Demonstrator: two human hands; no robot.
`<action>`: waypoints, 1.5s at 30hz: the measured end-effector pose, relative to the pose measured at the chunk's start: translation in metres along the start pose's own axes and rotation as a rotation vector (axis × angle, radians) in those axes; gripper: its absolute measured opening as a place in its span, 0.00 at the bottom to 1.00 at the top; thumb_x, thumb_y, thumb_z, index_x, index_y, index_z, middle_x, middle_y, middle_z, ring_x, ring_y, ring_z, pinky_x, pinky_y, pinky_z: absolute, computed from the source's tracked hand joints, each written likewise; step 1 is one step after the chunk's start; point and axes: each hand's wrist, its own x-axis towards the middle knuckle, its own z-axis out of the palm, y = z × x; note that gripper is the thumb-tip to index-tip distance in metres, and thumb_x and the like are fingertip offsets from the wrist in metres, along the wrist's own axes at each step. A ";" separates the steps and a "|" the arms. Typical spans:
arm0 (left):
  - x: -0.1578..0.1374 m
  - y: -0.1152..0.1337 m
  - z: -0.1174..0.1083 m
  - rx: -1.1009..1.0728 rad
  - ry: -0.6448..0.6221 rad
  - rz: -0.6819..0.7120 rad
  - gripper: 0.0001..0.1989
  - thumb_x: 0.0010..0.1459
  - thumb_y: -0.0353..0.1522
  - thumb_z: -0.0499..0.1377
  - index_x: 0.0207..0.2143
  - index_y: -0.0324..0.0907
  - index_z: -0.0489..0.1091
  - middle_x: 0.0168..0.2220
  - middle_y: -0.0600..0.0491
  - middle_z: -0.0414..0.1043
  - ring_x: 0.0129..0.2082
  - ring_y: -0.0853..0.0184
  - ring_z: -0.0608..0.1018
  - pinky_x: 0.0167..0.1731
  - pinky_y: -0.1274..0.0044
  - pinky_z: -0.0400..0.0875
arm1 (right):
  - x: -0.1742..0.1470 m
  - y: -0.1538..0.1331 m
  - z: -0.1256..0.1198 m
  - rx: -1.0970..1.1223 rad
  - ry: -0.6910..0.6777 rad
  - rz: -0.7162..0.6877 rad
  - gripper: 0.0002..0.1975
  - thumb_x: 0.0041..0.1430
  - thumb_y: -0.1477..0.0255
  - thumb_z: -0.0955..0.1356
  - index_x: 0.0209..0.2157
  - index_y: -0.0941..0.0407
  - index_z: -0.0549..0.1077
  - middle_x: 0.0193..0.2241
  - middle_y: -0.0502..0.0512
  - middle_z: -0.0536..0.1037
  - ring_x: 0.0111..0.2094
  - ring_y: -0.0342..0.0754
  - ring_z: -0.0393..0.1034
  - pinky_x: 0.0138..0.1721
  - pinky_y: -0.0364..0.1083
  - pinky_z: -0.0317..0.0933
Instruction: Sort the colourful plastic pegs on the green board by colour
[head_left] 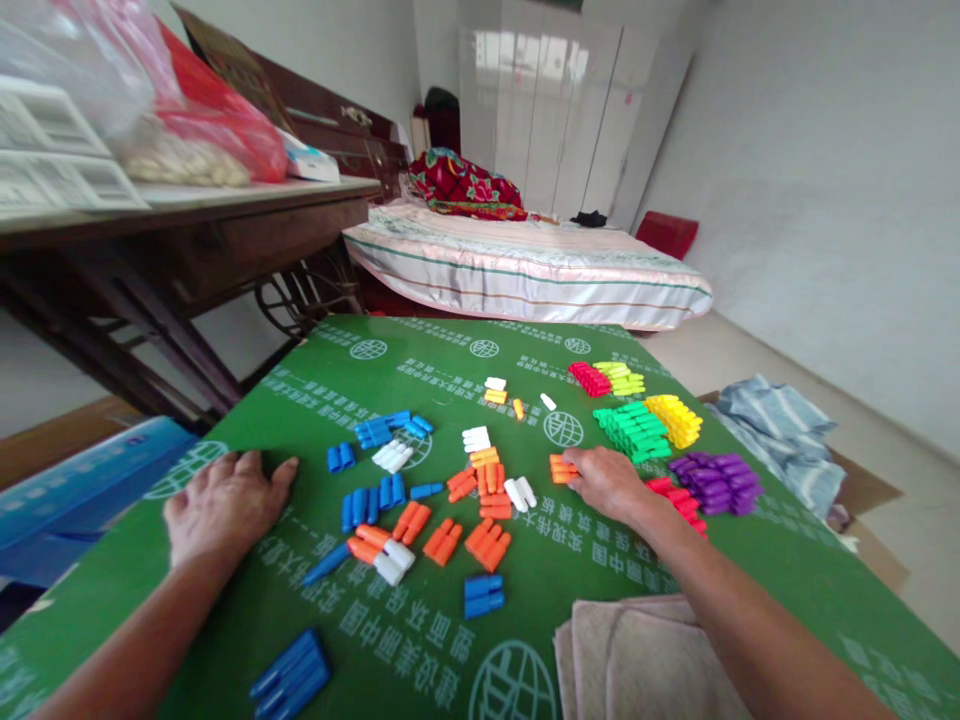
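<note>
I am resting my left hand (223,507) flat and spread on the green board (315,380), gripping nothing, while my right hand (609,482) is touching a small orange cluster (561,468) just left of the red pieces (679,497), its fingers curled, though I cannot tell whether they are pinching.
</note>
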 end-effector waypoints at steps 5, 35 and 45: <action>-0.002 0.000 0.000 -0.007 0.004 0.001 0.35 0.58 0.50 0.32 0.51 0.36 0.62 0.57 0.37 0.59 0.58 0.47 0.60 0.53 0.58 0.58 | 0.008 0.012 -0.001 -0.011 -0.014 -0.010 0.13 0.58 0.71 0.64 0.45 0.52 0.71 0.39 0.57 0.79 0.43 0.52 0.73 0.36 0.45 0.59; 0.001 0.000 0.006 -0.006 0.017 -0.008 0.37 0.58 0.51 0.32 0.52 0.35 0.62 0.58 0.37 0.57 0.58 0.46 0.60 0.53 0.58 0.58 | 0.033 0.055 -0.011 0.030 -0.077 -0.020 0.18 0.51 0.67 0.70 0.45 0.50 0.74 0.35 0.52 0.77 0.37 0.49 0.71 0.30 0.42 0.53; 0.003 -0.002 0.010 -0.017 0.042 0.000 0.35 0.58 0.51 0.34 0.51 0.36 0.63 0.57 0.37 0.59 0.58 0.47 0.60 0.53 0.57 0.58 | 0.036 0.062 -0.006 0.078 -0.088 0.017 0.17 0.48 0.71 0.71 0.43 0.51 0.75 0.35 0.51 0.78 0.36 0.47 0.71 0.30 0.41 0.55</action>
